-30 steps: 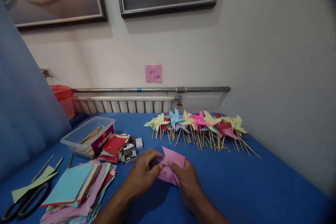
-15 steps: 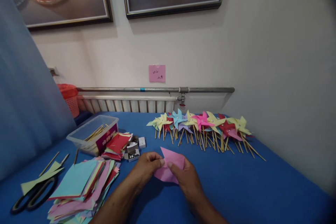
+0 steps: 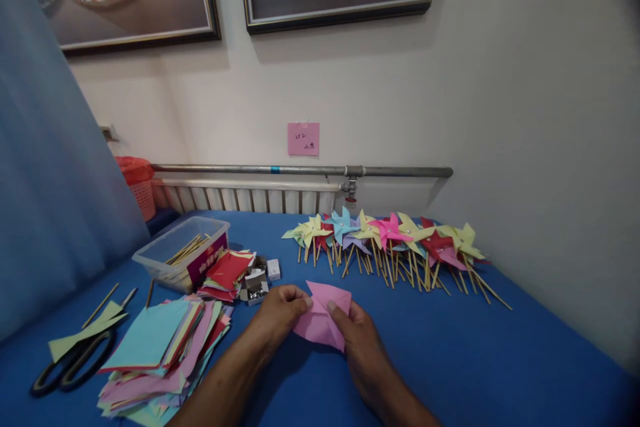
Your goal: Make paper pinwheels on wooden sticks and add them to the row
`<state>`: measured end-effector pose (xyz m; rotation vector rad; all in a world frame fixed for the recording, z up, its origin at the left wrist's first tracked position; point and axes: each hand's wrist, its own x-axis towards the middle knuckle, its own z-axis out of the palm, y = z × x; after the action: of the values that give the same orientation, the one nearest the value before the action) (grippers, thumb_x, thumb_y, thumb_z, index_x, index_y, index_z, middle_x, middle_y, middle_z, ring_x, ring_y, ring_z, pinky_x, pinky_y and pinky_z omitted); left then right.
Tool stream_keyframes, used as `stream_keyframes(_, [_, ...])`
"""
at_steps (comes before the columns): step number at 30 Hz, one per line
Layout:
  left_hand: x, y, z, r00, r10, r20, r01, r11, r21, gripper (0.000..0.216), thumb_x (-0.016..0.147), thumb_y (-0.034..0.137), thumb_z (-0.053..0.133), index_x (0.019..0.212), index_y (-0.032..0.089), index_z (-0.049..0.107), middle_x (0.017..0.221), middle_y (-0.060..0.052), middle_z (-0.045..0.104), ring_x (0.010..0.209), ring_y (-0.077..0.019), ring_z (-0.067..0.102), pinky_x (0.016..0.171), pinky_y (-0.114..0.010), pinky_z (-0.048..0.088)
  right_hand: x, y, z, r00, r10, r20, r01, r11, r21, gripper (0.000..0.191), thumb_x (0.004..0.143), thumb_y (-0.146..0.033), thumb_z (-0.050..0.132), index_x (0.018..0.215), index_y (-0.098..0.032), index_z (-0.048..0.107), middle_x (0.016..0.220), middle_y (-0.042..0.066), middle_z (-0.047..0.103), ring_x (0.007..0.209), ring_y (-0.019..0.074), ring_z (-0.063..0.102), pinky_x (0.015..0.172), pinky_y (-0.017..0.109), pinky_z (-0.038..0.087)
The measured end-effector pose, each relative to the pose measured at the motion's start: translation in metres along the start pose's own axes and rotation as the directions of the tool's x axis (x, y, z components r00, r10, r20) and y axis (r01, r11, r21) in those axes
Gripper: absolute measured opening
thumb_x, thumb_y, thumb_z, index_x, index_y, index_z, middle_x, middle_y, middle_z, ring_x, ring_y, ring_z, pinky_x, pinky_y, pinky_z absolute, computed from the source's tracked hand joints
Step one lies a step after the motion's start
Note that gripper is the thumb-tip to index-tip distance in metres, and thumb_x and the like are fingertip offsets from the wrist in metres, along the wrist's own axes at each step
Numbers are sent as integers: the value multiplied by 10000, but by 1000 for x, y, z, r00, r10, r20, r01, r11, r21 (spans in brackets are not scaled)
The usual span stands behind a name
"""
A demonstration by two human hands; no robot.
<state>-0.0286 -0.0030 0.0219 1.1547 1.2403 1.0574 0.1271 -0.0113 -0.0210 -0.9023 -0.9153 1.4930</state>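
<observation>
A pink sheet of paper (image 3: 325, 327) with cut, partly lifted corners is held above the blue table (image 3: 420, 347). My left hand (image 3: 283, 310) pinches its left edge between thumb and fingers. On the other side my right hand (image 3: 363, 340) grips it, thumb on top and fingers behind. Just beyond my left hand stand small open boxes of metal pins (image 3: 256, 292). To the left of my forearm lies a stack of coloured paper squares (image 3: 150, 340).
Finished paper pinwheels (image 3: 390, 232) on sticks lie in a row at the back right. A clear plastic box (image 3: 160, 250) holds wooden sticks. Black-handled scissors (image 3: 85, 360) lie under pale green paper strips (image 3: 87, 330). A blue curtain (image 3: 55, 180) hangs at left.
My right thumb has slid slightly to the right and away from my left thumb, uncovering more of the paper's middle. The whole view has shifted a little; both hands keep hold.
</observation>
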Motion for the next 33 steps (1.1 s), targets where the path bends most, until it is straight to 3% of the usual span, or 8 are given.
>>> stream_keyframes(6, [3, -3, -3, 999, 1, -35, -1, 1000, 4, 377, 585, 479, 772, 651, 140, 621, 494, 52, 486, 480, -74, 349, 514, -239, 214, -10, -14, 8, 991, 82, 107, -94, 989, 112, 478, 738, -487, 831, 1033, -123, 738, 900, 105, 784, 786, 240, 711, 762, 337, 517])
stream_keyframes(11, [3, -2, -1, 1000, -1, -15, 1, 1000, -4, 377, 565, 470, 784, 640, 141, 616, 491, 54, 484, 473, -72, 350, 507, -238, 223, -13, -16, 9, 986, 70, 153, -92, 986, 138, 490, 744, -501, 830, 1036, -117, 745, 870, 107, 780, 817, 261, 713, 791, 366, 519])
stream_keyframes(18, [-1, 1, 1, 1000, -4, -6, 4, 1000, -9, 329, 564, 429, 756, 649, 145, 615, 489, 55, 495, 469, -71, 354, 504, -240, 226, -7, -6, 4, 992, 102, 73, -110, 988, 112, 462, 726, -441, 850, 1046, -132, 727, 861, 92, 776, 741, 231, 700, 671, 315, 502])
stream_keyframes(26, [3, -1, 2, 999, 29, -34, -29, 1000, -3, 333, 556, 430, 767, 634, 149, 607, 475, 60, 482, 455, -73, 362, 494, -238, 249, -8, -8, 6, 989, 48, 143, -69, 987, 146, 476, 705, -431, 865, 1041, -120, 736, 907, 115, 782, 840, 274, 725, 834, 394, 531])
stream_keyframes(33, [4, -3, 4, 999, 29, -33, -29, 1000, -6, 345, 547, 441, 779, 620, 154, 601, 464, 64, 470, 444, -67, 343, 484, -237, 234, -3, 3, 0, 994, 1, 109, -6, 999, 45, 478, 738, -460, 833, 1070, -134, 725, 917, 99, 783, 812, 249, 725, 787, 352, 544])
